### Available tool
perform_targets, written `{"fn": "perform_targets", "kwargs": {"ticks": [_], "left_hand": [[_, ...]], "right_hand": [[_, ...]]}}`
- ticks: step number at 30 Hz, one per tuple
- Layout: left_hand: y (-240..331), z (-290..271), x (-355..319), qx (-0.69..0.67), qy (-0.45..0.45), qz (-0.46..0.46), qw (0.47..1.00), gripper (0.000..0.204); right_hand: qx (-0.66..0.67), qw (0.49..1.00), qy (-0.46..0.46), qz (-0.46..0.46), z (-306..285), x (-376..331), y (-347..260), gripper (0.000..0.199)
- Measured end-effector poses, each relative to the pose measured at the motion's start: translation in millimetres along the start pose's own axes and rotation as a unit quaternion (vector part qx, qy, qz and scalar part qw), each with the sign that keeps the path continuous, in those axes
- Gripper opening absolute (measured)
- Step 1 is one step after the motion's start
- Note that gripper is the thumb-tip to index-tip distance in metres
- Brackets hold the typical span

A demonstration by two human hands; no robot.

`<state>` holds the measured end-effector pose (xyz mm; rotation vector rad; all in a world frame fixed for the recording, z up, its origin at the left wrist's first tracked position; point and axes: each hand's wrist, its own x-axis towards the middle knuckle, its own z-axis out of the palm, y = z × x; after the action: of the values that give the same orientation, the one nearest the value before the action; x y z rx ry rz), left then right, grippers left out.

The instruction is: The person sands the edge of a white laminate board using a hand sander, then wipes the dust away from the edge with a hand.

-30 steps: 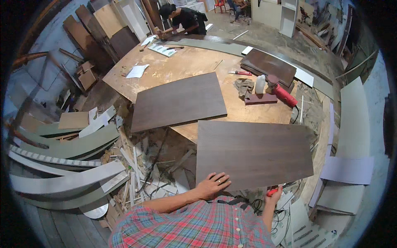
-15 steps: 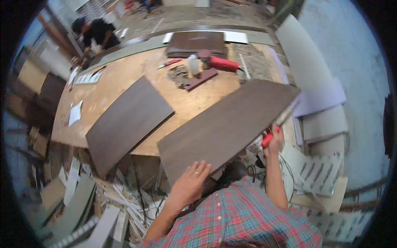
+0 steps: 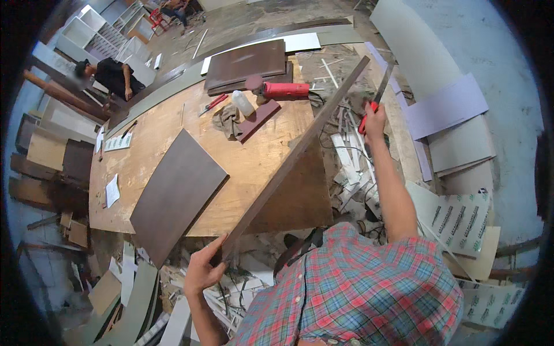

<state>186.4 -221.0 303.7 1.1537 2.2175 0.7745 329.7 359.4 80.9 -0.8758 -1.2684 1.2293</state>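
Head view: the person's left hand (image 3: 203, 267) is half-closed on a dark panel (image 3: 293, 157) turned on edge, slanting across the worktable (image 3: 262, 153)'s near right corner; right hand (image 3: 375, 121), right of the worktable, encloses a red-handled bladed tool (image 3: 381, 91).

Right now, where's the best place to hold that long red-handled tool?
Probably by the red handle, coming from the near end, as the right hand does: the long, thin metal blade sticks out at the far end, so fingers seem safer off it.
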Motion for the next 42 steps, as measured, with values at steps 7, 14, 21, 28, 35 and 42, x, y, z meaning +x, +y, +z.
{"fn": "perform_targets", "kwargs": {"ticks": [7, 14, 21, 28, 35, 42], "left_hand": [[-9, -12, -3, 0.024, 0.113, -0.133, 0.984, 0.053], [-62, 9, -39, -0.051, 0.357, -0.124, 0.924, 0.057], [-157, 87, -45, -0.255, 0.544, -0.059, 0.798, 0.052], [-138, 91, 18, -0.182, 0.678, -0.128, 0.700, 0.031], [-115, 112, 43, -0.122, 0.627, -0.305, 0.706, 0.055], [-136, 164, 119, -0.087, 0.455, -0.407, 0.787, 0.062]], "right_hand": [[-0.031, 0.996, -0.087, -0.004, 46, 120, 35, 0.019], [0.073, 0.954, -0.247, 0.152, 75, 142, 40, 0.038], [0.249, 0.888, -0.354, 0.155, 91, 163, 79, 0.032], [0.079, 0.938, -0.319, 0.111, 108, 190, 84, 0.026], [-0.160, 0.952, -0.248, 0.085, 8, 190, 72, 0.030], [-0.276, 0.937, -0.148, 0.157, -193, 138, 100, 0.029]]}}
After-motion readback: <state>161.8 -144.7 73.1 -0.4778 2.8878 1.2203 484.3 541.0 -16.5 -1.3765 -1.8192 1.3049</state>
